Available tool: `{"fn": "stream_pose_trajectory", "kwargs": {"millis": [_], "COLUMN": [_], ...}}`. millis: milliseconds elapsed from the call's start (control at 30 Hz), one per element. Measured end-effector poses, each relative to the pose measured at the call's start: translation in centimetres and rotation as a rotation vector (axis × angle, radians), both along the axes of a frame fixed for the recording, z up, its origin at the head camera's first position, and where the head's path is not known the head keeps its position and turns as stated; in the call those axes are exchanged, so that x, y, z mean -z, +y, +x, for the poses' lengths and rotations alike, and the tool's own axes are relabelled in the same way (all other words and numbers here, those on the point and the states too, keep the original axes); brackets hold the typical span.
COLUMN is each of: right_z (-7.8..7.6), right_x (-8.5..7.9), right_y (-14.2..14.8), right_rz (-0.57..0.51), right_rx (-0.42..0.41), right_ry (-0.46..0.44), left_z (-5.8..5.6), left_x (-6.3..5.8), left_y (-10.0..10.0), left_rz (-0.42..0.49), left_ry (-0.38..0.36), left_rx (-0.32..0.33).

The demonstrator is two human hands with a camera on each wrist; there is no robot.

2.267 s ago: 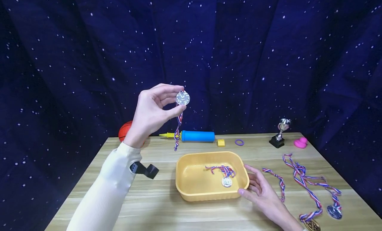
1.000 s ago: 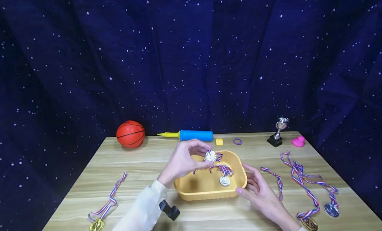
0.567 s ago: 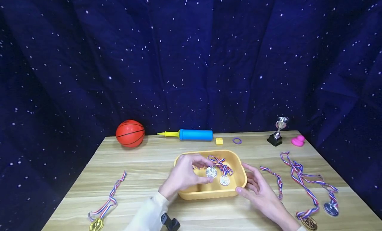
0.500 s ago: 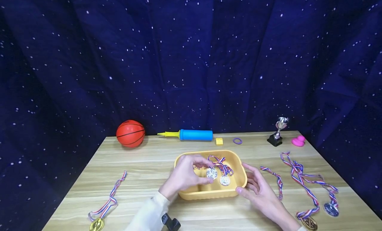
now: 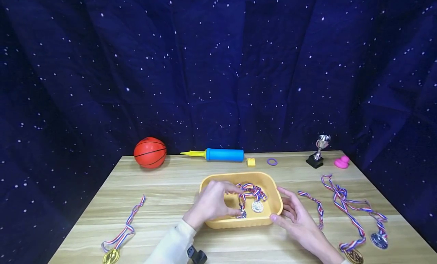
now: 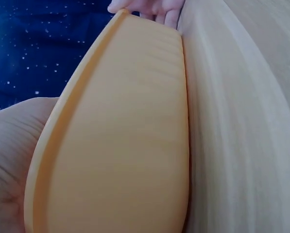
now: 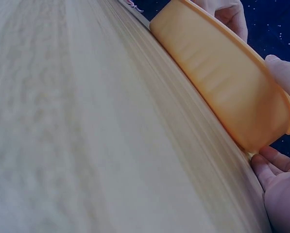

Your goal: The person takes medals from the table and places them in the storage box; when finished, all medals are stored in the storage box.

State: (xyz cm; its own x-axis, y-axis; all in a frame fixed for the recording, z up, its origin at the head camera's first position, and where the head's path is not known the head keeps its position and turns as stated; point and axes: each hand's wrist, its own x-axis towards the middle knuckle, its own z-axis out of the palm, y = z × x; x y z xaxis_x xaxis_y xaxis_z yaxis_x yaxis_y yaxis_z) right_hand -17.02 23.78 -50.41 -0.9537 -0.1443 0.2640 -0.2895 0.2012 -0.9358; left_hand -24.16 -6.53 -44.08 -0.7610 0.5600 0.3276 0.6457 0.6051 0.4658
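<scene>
Silver-coloured, one medal is partly hidden by the left hand.

Head view recorded the tabletop in bright, even light against a dark curtain, with soft shadows and small glints on the trophy, while both wrist views ran dimmer and softer (foreground grain blurred in the right one).

From the head we look forward and down across the table to the curtain, well back from the tub. From each wrist we look low and close along the tub's outer side, the table tilted; all three share the tub, left hand and right hand.
</scene>
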Motion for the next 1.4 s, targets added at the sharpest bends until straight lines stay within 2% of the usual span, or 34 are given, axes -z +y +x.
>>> {"fn": "stream_pose_trajectory", "kwargs": {"millis": [100,300,500,667,733,833,933,1067,1200,1333,1400], "right_z": [0.0,0.1,0.1,0.1,0.1,0.0,-0.1,-0.1,-0.1,-0.1,-0.1], "right_x": [0.0,-0.1,0.0,0.1,0.2,0.1,0.1,0.1,0.1,0.2,0.1], "right_y": [0.1,0.1,0.1,0.1,0.0,0.0,0.0,0.0,0.1,0.1,0.2], "right_rz": [0.002,0.006,-0.001,0.006,0.011,0.012,0.012,0.010,0.007,0.004,0.006], "right_rx": [0.002,0.005,0.002,0.004,0.002,0.003,0.000,-0.003,0.001,-0.004,-0.007], "right_ry": [-0.002,-0.009,-0.007,0.000,0.002,0.006,0.009,0.009,0.006,0.010,0.017], "left_z": [-0.1,-0.4,-0.5,-0.1,0.3,1.0,2.0,3.5,5.4,7.4,8.3], "left_x": [-0.1,-1.0,-1.8,-2.5,-2.7,-2.9,-2.8,-2.2,-1.3,-0.4,0.1], "left_y": [-0.1,-0.8,-2.0,-4.0,-5.1,-6.8,-8.7,-11.6,-14.5,-17.5,-19.2], "left_rz": [0.013,0.145,0.181,0.272,0.320,0.371,0.415,0.440,0.426,0.431,0.459], "left_ry": [0.007,-0.010,0.024,-0.087,-0.134,-0.157,-0.159,-0.125,-0.062,-0.025,-0.017], "left_rx": [-0.018,-0.010,0.015,0.057,0.062,0.071,0.081,0.076,0.012,-0.078,-0.099]}}
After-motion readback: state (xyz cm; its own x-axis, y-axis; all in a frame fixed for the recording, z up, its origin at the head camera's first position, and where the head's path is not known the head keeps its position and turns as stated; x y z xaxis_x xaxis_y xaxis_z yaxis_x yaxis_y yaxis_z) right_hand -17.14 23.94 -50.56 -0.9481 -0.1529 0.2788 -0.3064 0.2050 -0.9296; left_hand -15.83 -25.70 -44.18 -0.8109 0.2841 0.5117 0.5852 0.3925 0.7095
